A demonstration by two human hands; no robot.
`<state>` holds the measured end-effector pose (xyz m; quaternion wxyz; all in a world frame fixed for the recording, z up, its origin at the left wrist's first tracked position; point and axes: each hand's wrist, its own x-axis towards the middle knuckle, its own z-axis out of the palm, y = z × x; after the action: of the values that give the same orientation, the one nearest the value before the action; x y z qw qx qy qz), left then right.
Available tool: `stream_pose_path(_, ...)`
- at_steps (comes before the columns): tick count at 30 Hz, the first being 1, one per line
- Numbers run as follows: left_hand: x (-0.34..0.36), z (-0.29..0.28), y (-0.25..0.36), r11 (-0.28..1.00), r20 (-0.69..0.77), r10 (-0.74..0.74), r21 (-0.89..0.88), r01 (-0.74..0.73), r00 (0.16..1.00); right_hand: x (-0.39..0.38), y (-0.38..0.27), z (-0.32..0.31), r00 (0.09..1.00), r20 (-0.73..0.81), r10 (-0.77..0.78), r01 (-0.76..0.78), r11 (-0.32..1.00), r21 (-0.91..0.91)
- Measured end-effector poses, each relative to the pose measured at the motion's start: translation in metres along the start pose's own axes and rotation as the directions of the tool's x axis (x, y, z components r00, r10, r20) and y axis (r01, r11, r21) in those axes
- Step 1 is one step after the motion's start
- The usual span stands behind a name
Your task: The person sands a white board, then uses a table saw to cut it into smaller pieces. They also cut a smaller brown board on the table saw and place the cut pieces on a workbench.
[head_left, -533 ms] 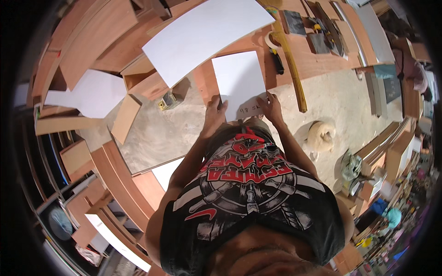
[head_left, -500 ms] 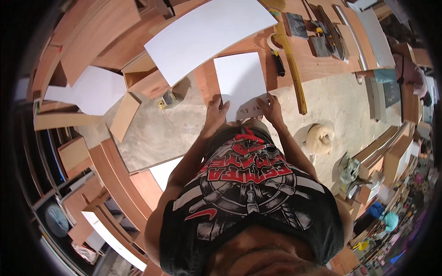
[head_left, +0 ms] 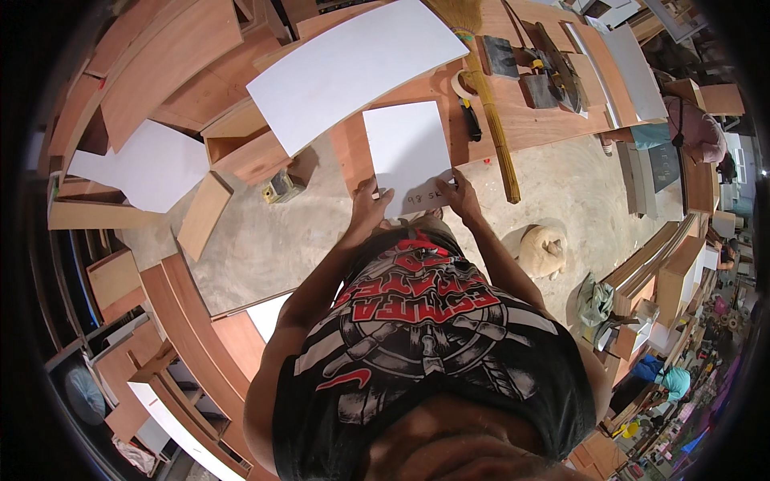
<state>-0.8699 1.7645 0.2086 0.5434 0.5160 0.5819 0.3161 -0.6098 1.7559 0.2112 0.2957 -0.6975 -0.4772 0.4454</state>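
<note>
A white rectangular board [head_left: 407,148] with handwritten dark marks near its lower edge sits at the near edge of the plywood bench [head_left: 353,148]. Its left edge is gripped by my left hand [head_left: 367,207], thumb on the face. On the opposite edge, my right hand [head_left: 459,196] is closed round it in the same way. Beyond the board lies a larger white panel [head_left: 349,68]. To its right are a tape roll [head_left: 460,80], a black-and-yellow cutter [head_left: 472,120] and a long straw broom [head_left: 493,120].
Tools [head_left: 545,72] lie farther right on the bench. A yellow metal object [head_left: 281,186] stands on the concrete floor [head_left: 245,252] at left. A curled tan dog [head_left: 541,250] lies right. Wood pieces [head_left: 192,272] surround me. Two other people [head_left: 698,128], [head_left: 666,377] are at the right.
The view has shifted slightly, so bench and surroundings appear a little farther left. Both hands still hold the board by its sides, with no clear change in grip.
</note>
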Motion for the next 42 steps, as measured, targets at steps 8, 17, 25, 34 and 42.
stream_pose_path(8, -0.011, -0.005, 0.023, 0.986, 0.078, 0.007, 0.168, -0.020, 0.997, -0.004, 0.004, -0.005, 1.000, 0.014, -0.002, 0.001, 1.000, 0.004)
stream_pose_path(17, -0.032, -0.007, -0.013, 0.892, 0.213, 0.169, 0.381, -0.242, 0.962, -0.001, 0.002, -0.013, 0.987, 0.147, -0.063, 0.086, 0.983, -0.159)
stream_pose_path(25, -0.049, 0.024, 0.028, 0.878, 0.071, 0.135, 0.454, -0.152, 0.988, -0.028, 0.026, -0.038, 0.954, 0.165, -0.248, 0.285, 0.921, -0.264)
stream_pose_path(34, -0.049, 0.025, -0.007, 0.842, -0.043, 0.348, 0.453, -0.293, 0.936, -0.005, 0.033, -0.037, 0.916, 0.300, -0.267, 0.352, 0.893, -0.280)
stream_pose_path(42, -0.064, 0.049, -0.009, 0.942, -0.227, 0.168, 0.323, -0.089, 0.959, -0.013, 0.028, -0.049, 0.891, 0.374, -0.258, 0.351, 0.914, -0.205)
